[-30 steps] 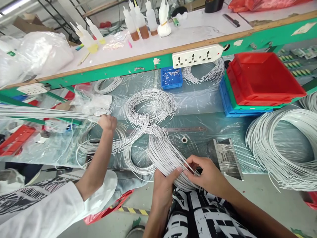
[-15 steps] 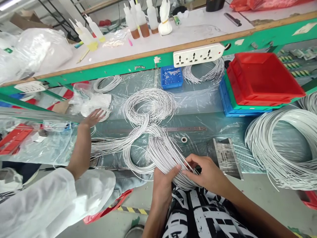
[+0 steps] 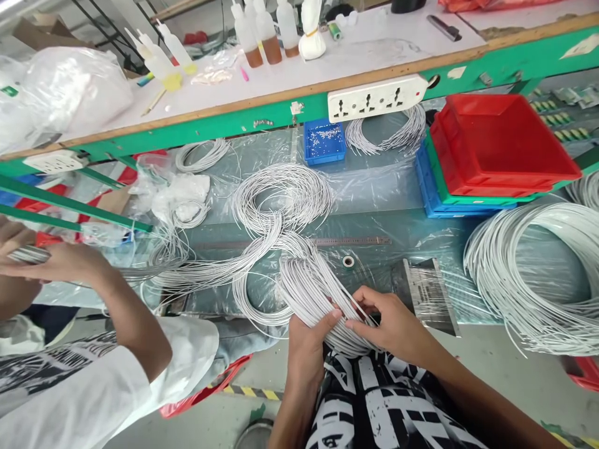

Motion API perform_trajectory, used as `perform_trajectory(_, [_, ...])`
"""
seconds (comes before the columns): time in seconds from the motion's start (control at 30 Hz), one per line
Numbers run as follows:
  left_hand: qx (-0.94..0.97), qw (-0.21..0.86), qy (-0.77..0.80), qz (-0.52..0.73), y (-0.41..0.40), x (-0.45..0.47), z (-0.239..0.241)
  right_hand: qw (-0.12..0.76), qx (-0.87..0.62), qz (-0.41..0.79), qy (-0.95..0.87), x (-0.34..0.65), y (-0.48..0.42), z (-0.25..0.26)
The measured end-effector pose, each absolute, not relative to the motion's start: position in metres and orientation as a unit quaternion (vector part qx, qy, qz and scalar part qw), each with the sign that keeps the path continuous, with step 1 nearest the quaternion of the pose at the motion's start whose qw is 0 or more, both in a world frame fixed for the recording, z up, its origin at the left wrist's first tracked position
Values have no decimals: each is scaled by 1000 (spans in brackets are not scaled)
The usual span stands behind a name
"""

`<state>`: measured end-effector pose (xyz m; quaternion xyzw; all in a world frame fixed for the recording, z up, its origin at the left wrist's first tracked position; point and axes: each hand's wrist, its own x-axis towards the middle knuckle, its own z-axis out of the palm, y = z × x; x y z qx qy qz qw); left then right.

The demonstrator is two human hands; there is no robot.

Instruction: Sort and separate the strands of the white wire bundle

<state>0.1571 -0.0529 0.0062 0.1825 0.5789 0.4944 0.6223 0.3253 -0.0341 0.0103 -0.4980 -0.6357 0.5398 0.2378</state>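
My left hand (image 3: 309,340) grips a thick bundle of white wires (image 3: 311,287) from below at the table's near edge. My right hand (image 3: 390,324) pinches single strands at the bundle's near end, right beside the left hand. The bundle runs away from me into a looped coil of white wire (image 3: 281,196) on the plastic-covered table (image 3: 374,193).
A co-worker's hand (image 3: 60,262) at the left holds another wire bundle. A big wire coil (image 3: 533,274) lies at the right, stacked red bin (image 3: 500,143) behind it, a small blue tray (image 3: 324,143), a steel ruler (image 3: 346,242), a power strip (image 3: 377,100) and bottles (image 3: 262,37) on the shelf.
The co-worker's arm has pulled back from the table toward the left edge and now holds wires with both hands. My own hands have stayed on the bundle, fingers shifting slightly.
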Motion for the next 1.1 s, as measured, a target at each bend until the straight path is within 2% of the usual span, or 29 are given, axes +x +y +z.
perform_trajectory(0.6, [176, 621, 590, 485, -54, 158, 8, 224, -502, 531, -645, 326, -36, 12])
perform_trajectory(0.8, [183, 618, 588, 489, -53, 157, 7, 253, -512, 492, -657, 322, -38, 8])
perform_trajectory(1.1, [203, 621, 587, 478, -55, 155, 5, 267, -514, 496, -647, 319, -42, 6])
